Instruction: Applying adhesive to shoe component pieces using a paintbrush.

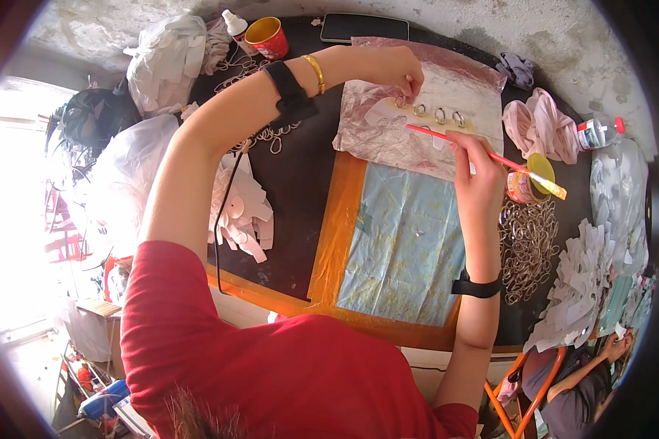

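Note:
My left hand (pixel 403 72) reaches over the plastic-covered sheet (pixel 377 150), its fingers closed at the leftmost metal ring (pixel 400 102); part of their grip is hidden. Several more oval metal rings (pixel 440 115) sit in a row to its right, and pale pieces lie beneath and beside them. In my right hand (pixel 482 162) is a paintbrush (pixel 521 169) with a red handle. The handle's tip points left toward the rings, while the yellowish-coated bristles point right, past a small open jar (pixel 521 188) with a yellow lid (pixel 540 167).
A pile of metal rings (pixel 527 249) and stacks of white strips (pixel 575 285) lie at the right. More white pieces (pixel 245 212) rest at the left. A red cup (pixel 267 38), a phone (pixel 365 28) and a bottle (pixel 600 134) line the table's back. Another person's arm (pixel 586 377) shows lower right.

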Motion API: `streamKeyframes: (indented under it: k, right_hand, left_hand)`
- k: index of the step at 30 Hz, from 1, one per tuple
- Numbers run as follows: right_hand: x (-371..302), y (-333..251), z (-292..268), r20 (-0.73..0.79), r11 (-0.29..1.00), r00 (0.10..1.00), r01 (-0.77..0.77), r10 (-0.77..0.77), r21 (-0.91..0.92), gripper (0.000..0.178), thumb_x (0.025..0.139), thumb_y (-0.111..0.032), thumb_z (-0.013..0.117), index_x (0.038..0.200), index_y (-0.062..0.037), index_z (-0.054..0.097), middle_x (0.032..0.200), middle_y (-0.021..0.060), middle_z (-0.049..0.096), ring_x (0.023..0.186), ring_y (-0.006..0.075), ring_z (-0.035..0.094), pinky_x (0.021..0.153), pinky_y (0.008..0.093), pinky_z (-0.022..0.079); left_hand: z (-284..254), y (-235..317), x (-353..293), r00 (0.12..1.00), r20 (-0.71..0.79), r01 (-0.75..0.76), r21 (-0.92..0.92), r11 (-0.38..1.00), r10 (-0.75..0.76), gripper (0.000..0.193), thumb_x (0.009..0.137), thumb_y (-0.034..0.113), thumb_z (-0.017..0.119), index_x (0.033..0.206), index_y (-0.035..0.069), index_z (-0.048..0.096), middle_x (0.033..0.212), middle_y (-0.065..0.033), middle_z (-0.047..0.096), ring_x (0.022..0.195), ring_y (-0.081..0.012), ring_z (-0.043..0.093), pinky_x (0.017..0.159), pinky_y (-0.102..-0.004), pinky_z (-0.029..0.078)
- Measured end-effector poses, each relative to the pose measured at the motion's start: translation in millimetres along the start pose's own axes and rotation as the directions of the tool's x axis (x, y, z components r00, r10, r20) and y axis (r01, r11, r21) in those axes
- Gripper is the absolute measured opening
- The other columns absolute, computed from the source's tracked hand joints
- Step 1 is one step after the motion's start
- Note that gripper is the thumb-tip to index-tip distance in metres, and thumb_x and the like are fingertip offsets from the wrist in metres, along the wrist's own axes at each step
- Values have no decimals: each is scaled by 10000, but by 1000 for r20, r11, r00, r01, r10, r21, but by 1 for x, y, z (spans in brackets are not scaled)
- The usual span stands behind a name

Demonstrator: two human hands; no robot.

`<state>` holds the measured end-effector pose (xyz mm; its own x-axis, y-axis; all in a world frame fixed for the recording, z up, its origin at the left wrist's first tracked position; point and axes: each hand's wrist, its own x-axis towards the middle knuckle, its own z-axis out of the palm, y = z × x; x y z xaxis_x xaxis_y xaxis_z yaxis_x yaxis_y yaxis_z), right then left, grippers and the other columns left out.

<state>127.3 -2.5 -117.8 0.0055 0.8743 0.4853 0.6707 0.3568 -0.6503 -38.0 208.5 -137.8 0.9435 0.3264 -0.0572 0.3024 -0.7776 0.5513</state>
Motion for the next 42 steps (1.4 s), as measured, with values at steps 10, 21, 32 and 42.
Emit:
streamKeyframes:
  k: [10, 21, 32, 42]
  right_hand:
    - [-1, 2, 0, -7, 1000, 1000, 2, -2, 11, 169, 819, 46, 551, 959, -22, 617, 867, 142, 624, 770, 290, 637, 647, 322, 486]
    - [1, 2, 0, -13, 1000, 1000, 24, -24, 5, 167, 821, 45, 552, 961, -21, 613, 870, 143, 627, 785, 299, 636, 656, 322, 485]
    - [-1, -4, -5, -32, 998, 998, 48, -47, 30, 166, 825, 51, 538, 957, -13, 615, 856, 155, 623, 762, 303, 632, 658, 333, 487]
    - [0, -33, -25, -98, 990, 989, 115, -107, 80, 163, 880, -5, 522, 1016, 9, 611, 911, 135, 650, 808, 238, 653, 716, 310, 512]
  left_hand:
    - [7, 9, -22, 982, -40, 185, -49, 982, -187, 273, 655, 239, 760, 826, 43, 678, 797, -87, 669, 720, -203, 636, 625, -325, 490]
    - [0, 13, -23, 973, -31, 228, -68, 971, -230, 302, 693, 278, 743, 865, 38, 682, 822, -93, 666, 760, -182, 632, 645, -306, 490]
    - [-34, 122, -68, 991, 114, 125, -968, 220, -64, 428, 937, 457, 425, 1042, 72, 578, 869, 44, 534, 761, -40, 477, 621, -169, 394]
    - [-27, 188, -142, 984, -10, 4, -997, 80, -176, 360, 961, 315, 463, 1142, 14, 545, 858, 46, 563, 720, -38, 494, 583, -171, 399]
